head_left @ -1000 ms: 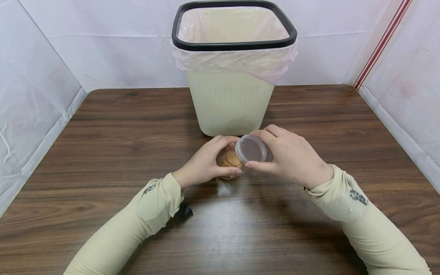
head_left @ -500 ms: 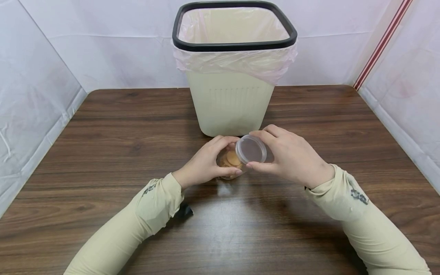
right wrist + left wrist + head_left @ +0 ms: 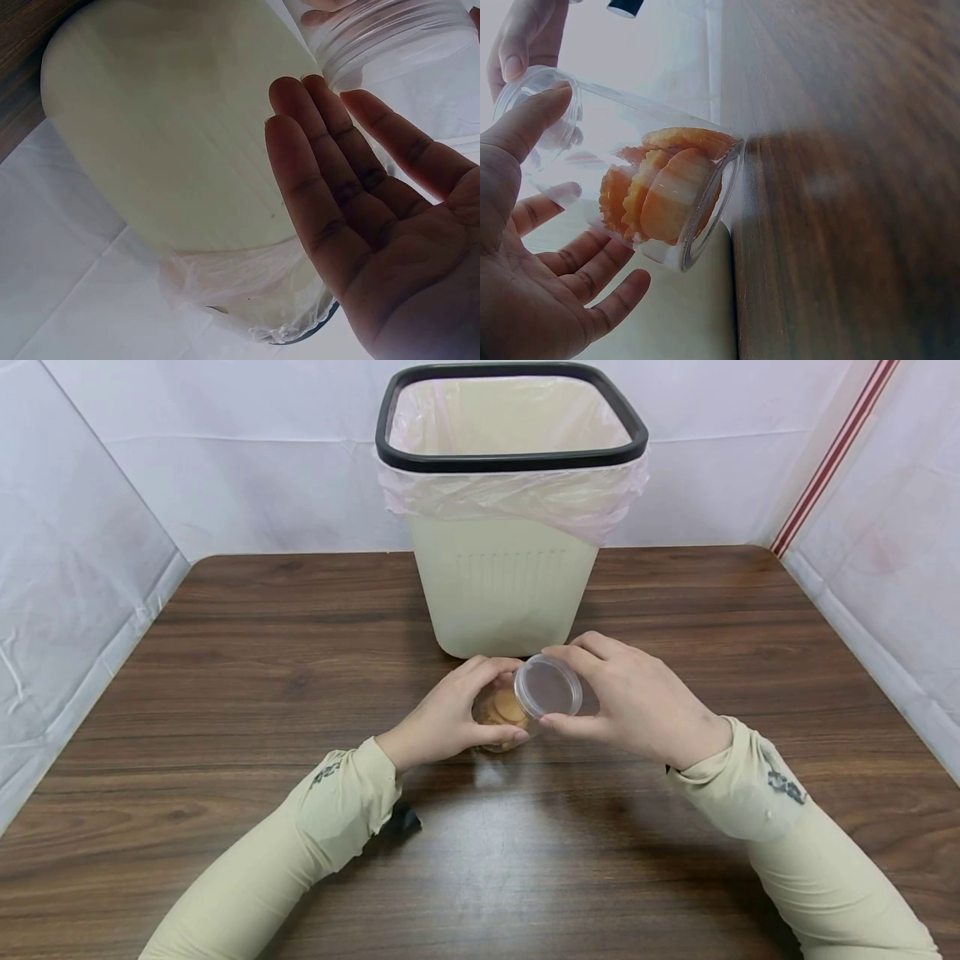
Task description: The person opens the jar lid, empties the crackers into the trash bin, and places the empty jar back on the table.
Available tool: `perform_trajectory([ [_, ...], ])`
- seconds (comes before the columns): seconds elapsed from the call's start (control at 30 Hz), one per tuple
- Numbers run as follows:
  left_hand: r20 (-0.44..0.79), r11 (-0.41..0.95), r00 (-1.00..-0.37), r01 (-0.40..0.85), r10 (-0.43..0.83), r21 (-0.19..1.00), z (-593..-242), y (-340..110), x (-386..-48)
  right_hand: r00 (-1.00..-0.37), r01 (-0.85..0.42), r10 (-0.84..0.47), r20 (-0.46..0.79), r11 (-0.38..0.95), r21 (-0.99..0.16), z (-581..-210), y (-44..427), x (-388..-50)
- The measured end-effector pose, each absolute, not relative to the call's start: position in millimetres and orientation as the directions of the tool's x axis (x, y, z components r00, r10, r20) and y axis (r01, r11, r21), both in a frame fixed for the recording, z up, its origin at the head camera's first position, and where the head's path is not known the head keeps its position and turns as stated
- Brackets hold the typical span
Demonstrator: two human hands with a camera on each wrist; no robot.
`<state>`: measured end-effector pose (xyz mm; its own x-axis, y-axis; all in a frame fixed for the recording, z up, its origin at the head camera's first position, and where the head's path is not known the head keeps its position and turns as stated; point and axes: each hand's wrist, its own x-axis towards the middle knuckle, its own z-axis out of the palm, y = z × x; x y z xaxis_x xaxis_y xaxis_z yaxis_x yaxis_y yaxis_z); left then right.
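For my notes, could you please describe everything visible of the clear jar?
The clear jar, seemingly plastic, is cylindrical and tilted, its base near the tabletop in front of the bin. Orange, wavy-edged pieces lie low inside. The left hand holds its side; the right hand pinches the transparent lid at its top. Whether that is fastened is unclear.

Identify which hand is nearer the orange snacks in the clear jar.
The left hand: it holds the side of the jar alongside the snacks. The right hand is instead at the lid, at the jar's opposite end.
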<state>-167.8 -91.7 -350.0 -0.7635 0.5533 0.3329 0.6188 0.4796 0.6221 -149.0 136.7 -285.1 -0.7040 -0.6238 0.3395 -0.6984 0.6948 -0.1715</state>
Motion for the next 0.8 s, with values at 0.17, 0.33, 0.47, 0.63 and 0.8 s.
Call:
perform_trajectory([
  [0.17,0.337,0.478,-0.761,0.622,0.554,0.62,-350.5,-91.8,-168.0,-0.699,-0.704,-0.629,0.341,0.69,-0.168,-285.5,137.1,-149.6],
  [0.33,0.342,0.476,-0.758,0.627,0.555,0.617,-351.0,-91.8,-168.3,-0.694,-0.709,-0.633,0.343,0.684,-0.171,-285.7,137.3,-150.3],
  [0.47,0.342,0.477,-0.759,0.626,0.554,0.617,-351.2,-91.6,-168.2,-0.69,-0.715,-0.639,0.341,0.676,-0.179,-285.6,137.8,-150.7],
  [0.63,0.344,0.477,-0.758,0.628,0.555,0.615,-351.1,-91.3,-168.1,-0.687,-0.722,-0.648,0.329,0.662,-0.202,-284.9,138.8,-151.5],
  [0.8,0.341,0.477,-0.758,0.627,0.555,0.617,-350.7,-91.3,-168.0,-0.674,-0.735,-0.661,0.329,0.646,-0.207,-285.3,139.5,-152.5],
])
